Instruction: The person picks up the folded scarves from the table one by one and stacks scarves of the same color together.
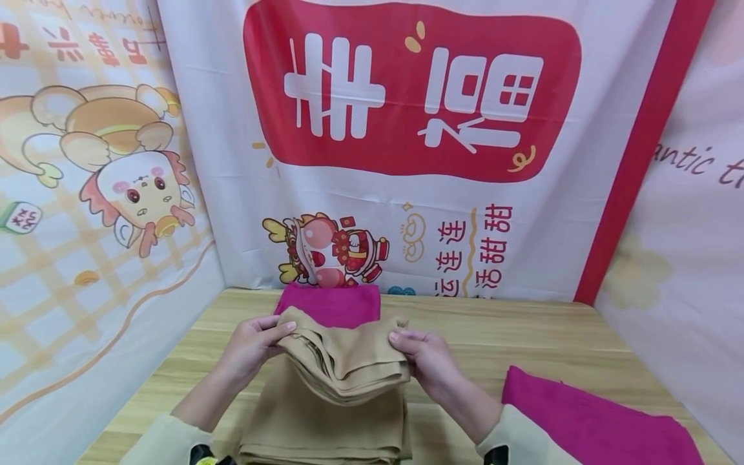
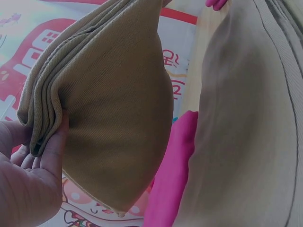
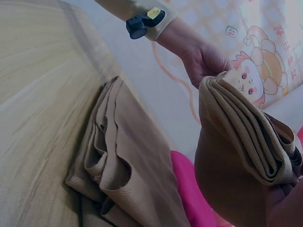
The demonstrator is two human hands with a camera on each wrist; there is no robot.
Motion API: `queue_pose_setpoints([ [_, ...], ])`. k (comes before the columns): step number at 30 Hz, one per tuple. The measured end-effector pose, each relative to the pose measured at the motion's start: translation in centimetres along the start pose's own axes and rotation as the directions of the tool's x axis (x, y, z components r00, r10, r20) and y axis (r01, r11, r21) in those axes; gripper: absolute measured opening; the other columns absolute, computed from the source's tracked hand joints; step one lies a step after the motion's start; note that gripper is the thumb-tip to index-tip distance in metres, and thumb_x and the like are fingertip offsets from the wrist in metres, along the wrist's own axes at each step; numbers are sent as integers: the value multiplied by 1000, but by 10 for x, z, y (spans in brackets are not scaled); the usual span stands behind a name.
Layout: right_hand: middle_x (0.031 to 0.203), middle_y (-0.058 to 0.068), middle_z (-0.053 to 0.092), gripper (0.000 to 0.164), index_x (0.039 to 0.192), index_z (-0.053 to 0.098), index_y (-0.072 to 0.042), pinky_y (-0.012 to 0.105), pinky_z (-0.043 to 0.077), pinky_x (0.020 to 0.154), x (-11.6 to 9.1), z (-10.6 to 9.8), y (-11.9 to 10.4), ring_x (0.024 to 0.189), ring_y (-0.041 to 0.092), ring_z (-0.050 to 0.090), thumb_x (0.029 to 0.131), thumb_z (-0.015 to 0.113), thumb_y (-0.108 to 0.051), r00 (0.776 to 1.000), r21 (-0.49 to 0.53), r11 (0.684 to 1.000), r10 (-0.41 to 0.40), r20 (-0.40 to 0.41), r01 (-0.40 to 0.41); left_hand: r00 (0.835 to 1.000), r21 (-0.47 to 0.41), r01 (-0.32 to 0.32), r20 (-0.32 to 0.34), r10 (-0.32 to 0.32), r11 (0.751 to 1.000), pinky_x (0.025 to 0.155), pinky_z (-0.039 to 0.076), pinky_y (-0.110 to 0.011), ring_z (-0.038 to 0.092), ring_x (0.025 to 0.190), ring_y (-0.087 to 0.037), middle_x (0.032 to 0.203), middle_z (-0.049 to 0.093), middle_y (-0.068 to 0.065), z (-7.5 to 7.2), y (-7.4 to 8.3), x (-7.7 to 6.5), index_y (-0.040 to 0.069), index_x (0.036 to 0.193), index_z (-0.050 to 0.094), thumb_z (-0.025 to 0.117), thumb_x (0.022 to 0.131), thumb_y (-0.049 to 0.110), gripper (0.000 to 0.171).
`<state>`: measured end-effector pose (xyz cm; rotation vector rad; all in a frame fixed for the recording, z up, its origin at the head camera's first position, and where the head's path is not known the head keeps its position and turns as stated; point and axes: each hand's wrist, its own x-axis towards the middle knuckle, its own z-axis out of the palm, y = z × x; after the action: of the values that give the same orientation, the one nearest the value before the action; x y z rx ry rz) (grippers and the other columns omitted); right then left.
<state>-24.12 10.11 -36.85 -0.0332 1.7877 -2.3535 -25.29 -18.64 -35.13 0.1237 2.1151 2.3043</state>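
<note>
Both hands hold a folded tan cloth [image 1: 354,361] up in the air, its layers sagging in the middle. My left hand [image 1: 252,345] pinches its left end, thumb on top; in the left wrist view the fingers wrap the stacked folds. My right hand [image 1: 430,355] pinches the right end, thumb over the upper layer. Below lies a stack of folded tan cloth [image 1: 325,420] on the table, its layered edges showing in the right wrist view. The held cloth overlaps this stack in the head view.
A folded magenta cloth [image 1: 334,303] lies at the table's back, behind the held cloth. Another magenta cloth [image 1: 599,420] lies at the right front. The wood-look table [image 1: 500,336] is bordered by printed fabric walls [image 1: 209,129] at the back and sides.
</note>
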Motion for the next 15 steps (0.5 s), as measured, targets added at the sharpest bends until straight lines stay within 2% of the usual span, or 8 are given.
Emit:
queue_pose_setpoints([
  [6, 79, 7, 66, 32, 101, 63, 0, 26, 51, 58, -1, 4, 6, 62, 12, 61, 77, 68, -19, 1000, -6, 1000, 15, 19, -15, 1000, 4, -4, 17, 4, 1000, 68, 52, -33, 63, 74, -17, 85, 65, -8, -7, -3, -2, -16, 114, 48, 65, 80, 14, 49],
  [15, 78, 7, 66, 28, 98, 64, -2, 25, 51, 56, -2, 6, 18, 61, 12, 61, 76, 68, -20, 999, -20, 1000, 22, 29, -21, 999, 18, 33, -3, -33, 999, 69, 51, -33, 62, 72, -17, 85, 66, -8, -16, -9, -7, -14, 113, 50, 66, 79, 14, 46],
])
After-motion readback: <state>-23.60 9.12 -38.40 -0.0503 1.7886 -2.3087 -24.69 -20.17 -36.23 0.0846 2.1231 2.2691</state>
